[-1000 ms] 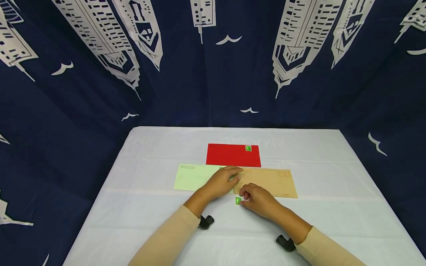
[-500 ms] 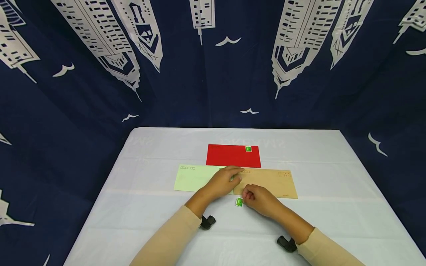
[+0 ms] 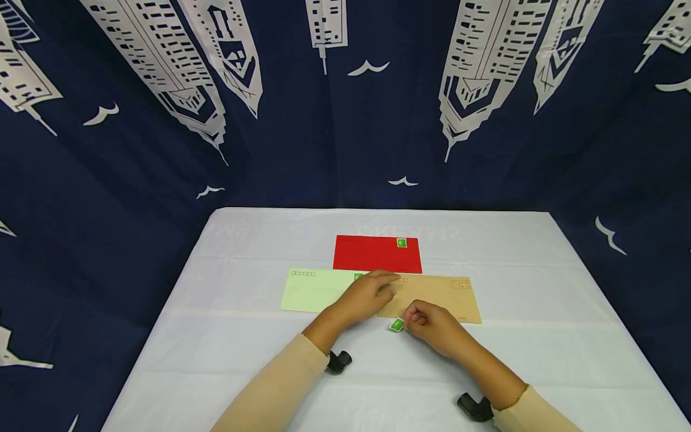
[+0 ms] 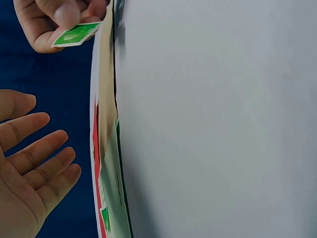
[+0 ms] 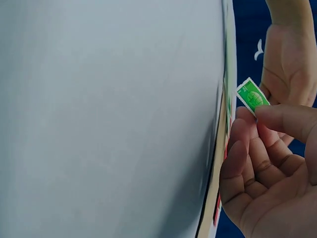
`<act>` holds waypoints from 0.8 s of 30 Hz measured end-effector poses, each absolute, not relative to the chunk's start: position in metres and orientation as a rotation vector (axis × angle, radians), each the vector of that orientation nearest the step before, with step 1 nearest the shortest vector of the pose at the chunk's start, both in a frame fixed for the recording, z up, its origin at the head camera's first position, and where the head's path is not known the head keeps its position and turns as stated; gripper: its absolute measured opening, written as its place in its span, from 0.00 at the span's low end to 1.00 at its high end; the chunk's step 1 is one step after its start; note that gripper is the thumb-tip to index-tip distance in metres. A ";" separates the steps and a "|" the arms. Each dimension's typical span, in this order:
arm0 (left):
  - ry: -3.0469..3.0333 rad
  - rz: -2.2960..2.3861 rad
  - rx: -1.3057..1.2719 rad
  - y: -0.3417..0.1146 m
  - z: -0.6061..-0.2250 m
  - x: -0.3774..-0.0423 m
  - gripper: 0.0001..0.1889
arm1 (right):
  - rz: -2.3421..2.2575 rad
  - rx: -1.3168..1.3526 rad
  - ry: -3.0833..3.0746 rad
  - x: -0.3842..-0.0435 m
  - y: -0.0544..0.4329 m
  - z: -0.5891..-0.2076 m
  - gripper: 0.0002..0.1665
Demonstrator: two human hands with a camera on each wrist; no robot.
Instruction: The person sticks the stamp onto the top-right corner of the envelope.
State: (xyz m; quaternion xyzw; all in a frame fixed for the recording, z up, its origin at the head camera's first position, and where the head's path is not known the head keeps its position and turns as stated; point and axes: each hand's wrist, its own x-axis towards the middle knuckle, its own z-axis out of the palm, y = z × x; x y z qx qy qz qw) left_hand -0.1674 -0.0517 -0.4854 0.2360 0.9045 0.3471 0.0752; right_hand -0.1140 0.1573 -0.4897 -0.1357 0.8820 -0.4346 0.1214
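Observation:
A green postage stamp point(image 3: 396, 324) with a white perforated edge is pinched between the thumb and a finger of my right hand point(image 3: 434, 327). The right wrist view shows the stamp point(image 5: 253, 96) tilted, its printed face visible. My left hand point(image 3: 364, 298) is over the inner ends of the light green envelope point(image 3: 313, 291) and the tan envelope point(image 3: 439, 294); its fingers look extended and apart in the left wrist view, off the paper. The tan envelope has printed boxes at its top right. A green stamp on the light green envelope is partly hidden by my left hand.
Farther back lies a red envelope point(image 3: 372, 253) with a green stamp point(image 3: 402, 243) at its top right. All rest on a white-covered table point(image 3: 243, 360). Behind it hangs a dark blue cloth point(image 3: 286, 162) with white building prints. Each wrist carries a black camera.
My right hand has moved slightly to the right, carrying the stamp, which has turned in its fingers. The left hand has shifted slightly right; the envelopes stay in place.

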 end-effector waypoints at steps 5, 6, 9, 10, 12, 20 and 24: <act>2.714 1.012 0.742 -0.048 -0.484 -0.165 0.22 | -1.316 -0.348 2.575 -0.115 0.164 -0.486 0.03; 2.714 0.998 0.751 -0.047 -0.484 -0.164 0.22 | -1.319 -0.336 2.579 -0.115 0.166 -0.486 0.03; 2.710 0.974 0.774 -0.045 -0.484 -0.162 0.22 | -1.324 -0.304 2.587 -0.115 0.171 -0.485 0.03; 2.707 0.976 0.774 -0.044 -0.484 -0.162 0.22 | -1.329 -0.294 2.587 -0.115 0.172 -0.485 0.03; 2.707 0.974 0.774 -0.043 -0.483 -0.161 0.22 | -1.351 -0.283 2.576 -0.114 0.175 -0.485 0.03; 2.695 0.908 0.780 -0.039 -0.487 -0.160 0.24 | -1.450 -0.262 2.531 -0.115 0.184 -0.487 0.05; 2.691 0.858 0.778 -0.037 -0.489 -0.160 0.24 | -1.472 -0.264 2.532 -0.115 0.187 -0.488 0.05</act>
